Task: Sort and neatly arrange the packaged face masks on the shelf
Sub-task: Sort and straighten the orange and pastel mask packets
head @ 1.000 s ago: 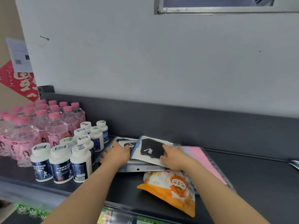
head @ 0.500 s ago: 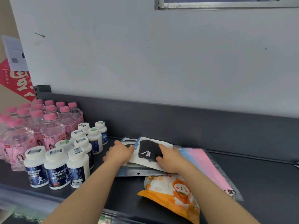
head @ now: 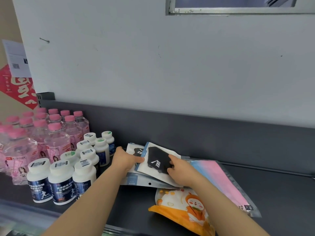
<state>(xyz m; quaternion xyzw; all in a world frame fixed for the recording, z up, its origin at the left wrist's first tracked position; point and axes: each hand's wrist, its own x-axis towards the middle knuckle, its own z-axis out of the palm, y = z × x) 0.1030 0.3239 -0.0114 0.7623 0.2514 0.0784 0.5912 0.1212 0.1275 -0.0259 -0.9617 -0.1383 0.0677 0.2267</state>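
A white packet showing a black mask lies on top of a stack of similar packets on the dark shelf. My left hand holds the stack's left side, thumb on the top packet's blue edge. My right hand rests on the top packet's right side, fingers curled onto the black mask. A pink-and-blue mask packet lies under and to the right. An orange-and-white cartoon packet lies at the shelf's front, partly under my right forearm.
White supplement bottles with dark labels stand just left of the stack. Pink-capped drink bottles fill the far left. A low dark back panel runs behind, with a white wall above. The shelf's front edge is close to my arms.
Both hands have stayed on the black-mask packets; the top packet has shifted slightly, its left blue edge now overlapping the one beneath. The camera view has moved a little.
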